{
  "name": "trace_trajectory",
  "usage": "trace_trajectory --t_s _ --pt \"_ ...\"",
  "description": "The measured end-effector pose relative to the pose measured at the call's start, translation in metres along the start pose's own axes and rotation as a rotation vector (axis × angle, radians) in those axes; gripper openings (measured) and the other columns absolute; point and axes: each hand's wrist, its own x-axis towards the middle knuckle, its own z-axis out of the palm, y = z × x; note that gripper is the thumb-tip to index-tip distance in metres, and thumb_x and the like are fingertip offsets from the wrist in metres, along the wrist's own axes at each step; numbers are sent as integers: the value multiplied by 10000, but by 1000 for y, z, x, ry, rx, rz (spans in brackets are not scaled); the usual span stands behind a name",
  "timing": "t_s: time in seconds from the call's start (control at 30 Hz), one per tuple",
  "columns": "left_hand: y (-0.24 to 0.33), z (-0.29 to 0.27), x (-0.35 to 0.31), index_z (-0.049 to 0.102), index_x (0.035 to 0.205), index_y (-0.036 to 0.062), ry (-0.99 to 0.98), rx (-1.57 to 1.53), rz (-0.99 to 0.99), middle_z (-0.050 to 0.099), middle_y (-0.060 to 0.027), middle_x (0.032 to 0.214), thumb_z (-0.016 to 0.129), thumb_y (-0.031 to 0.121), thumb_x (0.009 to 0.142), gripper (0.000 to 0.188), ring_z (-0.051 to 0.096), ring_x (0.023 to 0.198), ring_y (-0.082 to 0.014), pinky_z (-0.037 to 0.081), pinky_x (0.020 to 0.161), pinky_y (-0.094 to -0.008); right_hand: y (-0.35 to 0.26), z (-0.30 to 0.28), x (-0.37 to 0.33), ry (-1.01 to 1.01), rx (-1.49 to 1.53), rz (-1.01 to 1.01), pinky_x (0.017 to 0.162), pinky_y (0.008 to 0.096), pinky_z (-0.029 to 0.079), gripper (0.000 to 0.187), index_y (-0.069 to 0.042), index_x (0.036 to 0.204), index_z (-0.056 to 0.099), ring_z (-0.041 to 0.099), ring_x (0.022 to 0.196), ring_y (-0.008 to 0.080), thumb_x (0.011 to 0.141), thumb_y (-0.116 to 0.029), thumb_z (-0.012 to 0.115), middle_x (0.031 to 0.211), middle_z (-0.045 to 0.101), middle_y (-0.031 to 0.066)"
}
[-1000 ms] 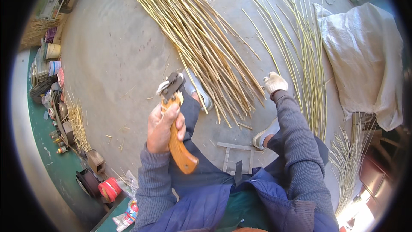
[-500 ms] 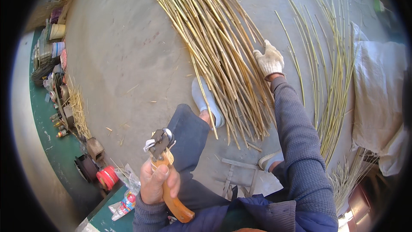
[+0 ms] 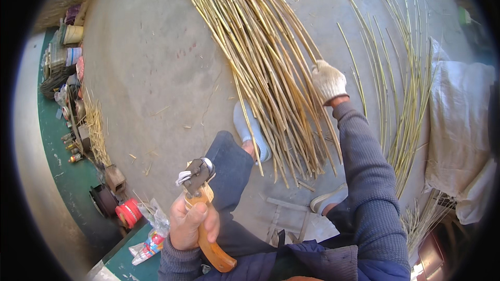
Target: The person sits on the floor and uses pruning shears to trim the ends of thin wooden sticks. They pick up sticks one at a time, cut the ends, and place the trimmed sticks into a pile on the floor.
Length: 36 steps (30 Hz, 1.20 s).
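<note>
My bare left hand [image 3: 191, 224] is closed around the curved wooden handle of a hand tool [image 3: 199, 177]. Its dark metal head points up, with a rounded shiny piece and a white wrapped strip; its exact kind I cannot make out. My right hand [image 3: 329, 81], in a white knit glove, is closed on a thin cane [image 3: 307, 44] at the right edge of a big bundle of long yellow-brown canes [image 3: 260, 57]. The fingertips are partly hidden by the back of the glove. The bundle lies on the floor, its near ends fanned out beside my foot.
Thinner green canes [image 3: 401, 99] lie to the right, beside a white woven sack [image 3: 458, 119]. A low stool frame [image 3: 284, 205] stands between my feet. Along the left, a green surface [image 3: 57, 161] carries tools, straw and a red spool [image 3: 128, 213].
My right hand has drawn slightly nearer to me, its extended fingers now curled around the cane. My left hand still holds the tool in nearly the same place.
</note>
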Motion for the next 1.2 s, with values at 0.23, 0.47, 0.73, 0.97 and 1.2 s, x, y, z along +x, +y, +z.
trace_trajectory --t_s 0.23,0.47,0.73,0.97,1.2 --pt "-5 -2 -7 538 1107 35 -59 6 40 505 -61 633 738 319 1019 359 500 413 -166 432 370 -268 39 -47 -134 -186 -99 -59 754 530 585 313 -72 987 718 742 866 419 1040 -318 532 912 751 234" --pt "-6 -4 -11 540 1110 26 -71 -13 66 515 -59 639 745 326 1015 375 517 421 -163 436 372 -258 98 -48 -208 -665 735 423 846 356 568 319 -13 1164 718 698 906 176 973 -264 668 976 748 80" --pt "-8 -2 -13 530 1151 24 -91 -27 57 524 -81 674 720 271 1030 334 533 443 -179 459 393 -271 29 -56 -121 -430 1104 463 752 320 590 484 6 1368 597 694 853 156 1066 -368 655 1059 722 92" --pt "-15 -2 -21 516 1176 22 -148 26 57 532 -82 691 700 273 1042 339 550 461 -182 473 418 -275 11 -87 -124 -399 1036 235 675 295 554 344 -36 1158 688 633 708 121 1076 -367 639 880 700 36" --pt "-20 -8 -24 531 1213 21 -207 -25 70 584 -59 747 662 205 1061 272 583 524 -153 512 492 -278 58 -107 -279 -1253 1420 238 1086 402 520 576 -21 1443 615 669 1226 254 978 -316 783 1237 736 134"
